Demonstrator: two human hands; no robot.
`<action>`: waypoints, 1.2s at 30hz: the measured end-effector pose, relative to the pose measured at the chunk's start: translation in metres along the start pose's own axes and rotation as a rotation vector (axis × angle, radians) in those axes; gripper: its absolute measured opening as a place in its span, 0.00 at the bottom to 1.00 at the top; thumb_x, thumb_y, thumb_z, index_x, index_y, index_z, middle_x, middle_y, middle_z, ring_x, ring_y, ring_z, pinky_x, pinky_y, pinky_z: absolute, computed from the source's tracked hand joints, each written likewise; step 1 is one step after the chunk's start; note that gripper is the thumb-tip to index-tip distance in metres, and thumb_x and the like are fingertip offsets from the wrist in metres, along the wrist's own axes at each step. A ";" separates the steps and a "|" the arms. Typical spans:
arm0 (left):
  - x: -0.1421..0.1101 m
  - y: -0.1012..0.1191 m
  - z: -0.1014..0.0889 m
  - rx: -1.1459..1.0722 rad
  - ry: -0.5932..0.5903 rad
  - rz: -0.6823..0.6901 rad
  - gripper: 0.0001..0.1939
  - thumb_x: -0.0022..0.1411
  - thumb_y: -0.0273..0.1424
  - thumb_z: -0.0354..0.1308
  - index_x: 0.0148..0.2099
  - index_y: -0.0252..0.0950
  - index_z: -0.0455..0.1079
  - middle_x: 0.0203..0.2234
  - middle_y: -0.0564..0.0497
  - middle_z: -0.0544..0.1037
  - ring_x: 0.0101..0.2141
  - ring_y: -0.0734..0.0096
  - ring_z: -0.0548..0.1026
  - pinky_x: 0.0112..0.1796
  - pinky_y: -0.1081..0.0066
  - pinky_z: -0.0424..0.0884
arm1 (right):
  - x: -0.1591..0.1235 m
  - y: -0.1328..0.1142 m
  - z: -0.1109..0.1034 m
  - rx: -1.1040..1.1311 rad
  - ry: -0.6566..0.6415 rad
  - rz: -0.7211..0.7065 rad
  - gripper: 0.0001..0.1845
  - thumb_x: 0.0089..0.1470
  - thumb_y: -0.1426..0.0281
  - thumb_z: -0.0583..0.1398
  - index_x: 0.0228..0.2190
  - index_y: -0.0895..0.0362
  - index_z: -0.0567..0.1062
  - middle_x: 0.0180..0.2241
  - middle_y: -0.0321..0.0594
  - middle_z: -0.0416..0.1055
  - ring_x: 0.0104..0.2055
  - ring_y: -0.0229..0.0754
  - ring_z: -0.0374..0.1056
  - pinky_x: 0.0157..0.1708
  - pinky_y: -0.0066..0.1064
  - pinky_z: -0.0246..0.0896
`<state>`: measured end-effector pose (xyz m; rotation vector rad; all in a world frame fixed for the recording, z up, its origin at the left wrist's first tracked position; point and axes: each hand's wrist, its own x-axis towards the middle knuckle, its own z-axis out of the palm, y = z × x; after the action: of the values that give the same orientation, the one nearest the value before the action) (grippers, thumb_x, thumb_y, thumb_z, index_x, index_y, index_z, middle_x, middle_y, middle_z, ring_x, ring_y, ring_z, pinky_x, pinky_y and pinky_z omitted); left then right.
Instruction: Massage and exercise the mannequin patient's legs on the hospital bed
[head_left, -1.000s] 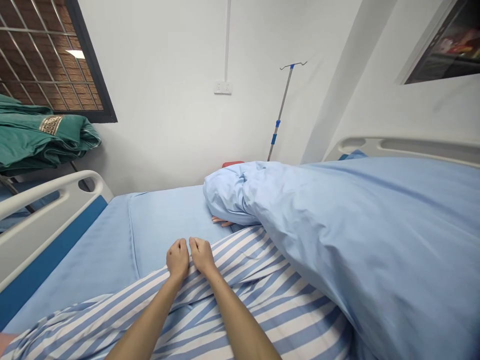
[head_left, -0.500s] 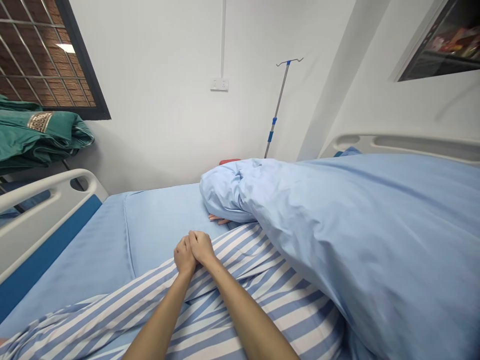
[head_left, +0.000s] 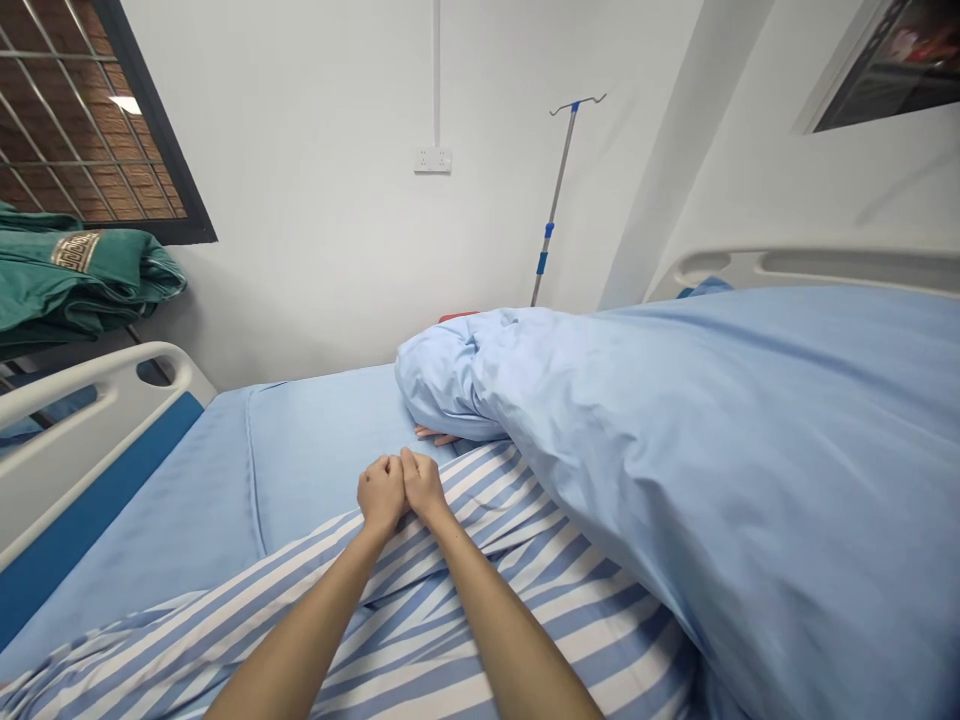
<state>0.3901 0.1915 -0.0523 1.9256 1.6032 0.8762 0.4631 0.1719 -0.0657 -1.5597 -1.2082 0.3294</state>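
Observation:
Both of my hands are curled into fists, side by side on the near edge of a leg in blue-and-white striped trousers [head_left: 300,560]. My left hand [head_left: 381,493] rests on the fabric near the edge of the leg, knuckles up. Touching it, or nearly so, is my right hand [head_left: 424,484], closed the same way. I see nothing held in either fist; the undersides are hidden. Just beyond them, fingers of the lying figure [head_left: 436,437] poke out from under a light blue quilt [head_left: 637,400], which covers the upper body.
A light blue mattress [head_left: 322,420] lies under the leg. The white bed end board [head_left: 90,400] stands at left, another board [head_left: 825,262] at right. Beyond the bed are a drip stand [head_left: 559,190], a wall socket [head_left: 433,160] and a folded green cloth [head_left: 97,280] under a barred window.
My fists have moved slightly right along the leg, the left one rising a little in view. The view has tilted slightly. The quilt and the leg lie as before.

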 end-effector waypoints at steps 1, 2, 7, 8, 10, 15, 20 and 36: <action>0.000 0.004 0.004 -0.051 0.026 0.000 0.18 0.58 0.36 0.42 0.20 0.36 0.62 0.19 0.52 0.71 0.23 0.74 0.64 0.25 0.74 0.55 | 0.002 0.002 -0.001 0.064 0.024 0.020 0.25 0.58 0.61 0.43 0.16 0.57 0.65 0.17 0.36 0.65 0.22 0.35 0.58 0.23 0.26 0.48; -0.001 0.008 0.009 -0.095 0.048 -0.004 0.18 0.58 0.35 0.42 0.19 0.36 0.61 0.17 0.52 0.70 0.22 0.75 0.63 0.25 0.74 0.55 | 0.003 0.004 -0.002 0.117 0.043 0.040 0.24 0.58 0.61 0.43 0.16 0.56 0.63 0.17 0.35 0.63 0.22 0.35 0.57 0.23 0.26 0.48; -0.006 0.007 0.026 -0.096 0.054 -0.025 0.20 0.61 0.36 0.39 0.21 0.37 0.63 0.21 0.50 0.73 0.24 0.74 0.65 0.27 0.74 0.54 | 0.008 0.011 0.000 0.250 0.082 0.094 0.23 0.55 0.59 0.46 0.15 0.56 0.60 0.14 0.31 0.55 0.20 0.33 0.51 0.20 0.25 0.46; -0.007 0.006 0.026 -0.074 0.048 -0.027 0.20 0.61 0.36 0.39 0.22 0.37 0.64 0.23 0.49 0.74 0.25 0.74 0.66 0.28 0.74 0.54 | 0.009 0.010 0.000 0.238 0.077 0.097 0.23 0.55 0.59 0.46 0.15 0.57 0.60 0.14 0.31 0.55 0.20 0.33 0.51 0.20 0.25 0.46; -0.008 0.005 0.025 -0.041 0.039 -0.034 0.20 0.62 0.36 0.39 0.24 0.37 0.66 0.25 0.48 0.75 0.27 0.72 0.67 0.28 0.73 0.54 | 0.008 0.007 -0.003 0.137 0.055 0.097 0.23 0.56 0.60 0.45 0.14 0.57 0.61 0.14 0.32 0.57 0.19 0.34 0.52 0.20 0.25 0.45; -0.010 0.005 0.025 0.008 0.013 -0.024 0.20 0.62 0.38 0.39 0.28 0.38 0.69 0.27 0.47 0.76 0.28 0.70 0.68 0.28 0.72 0.53 | 0.007 0.003 -0.025 -0.334 -0.053 -0.141 0.19 0.56 0.64 0.48 0.19 0.56 0.69 0.19 0.37 0.67 0.23 0.36 0.59 0.26 0.27 0.45; -0.011 0.007 0.030 0.031 0.013 -0.031 0.20 0.60 0.37 0.39 0.26 0.38 0.68 0.27 0.47 0.76 0.28 0.69 0.68 0.27 0.72 0.52 | 0.013 0.019 -0.035 -0.291 -0.032 -0.087 0.24 0.59 0.64 0.44 0.17 0.57 0.68 0.18 0.37 0.68 0.22 0.35 0.58 0.25 0.27 0.44; 0.004 0.036 0.068 -0.224 -0.027 0.005 0.21 0.58 0.42 0.41 0.23 0.36 0.67 0.20 0.51 0.72 0.24 0.74 0.63 0.25 0.74 0.54 | 0.024 0.023 -0.057 -0.166 0.063 -0.065 0.20 0.58 0.64 0.47 0.29 0.58 0.75 0.30 0.44 0.75 0.34 0.40 0.68 0.36 0.27 0.56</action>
<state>0.4650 0.1912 -0.0721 1.7784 1.4190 0.9829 0.5268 0.1611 -0.0550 -1.6556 -1.2601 0.1398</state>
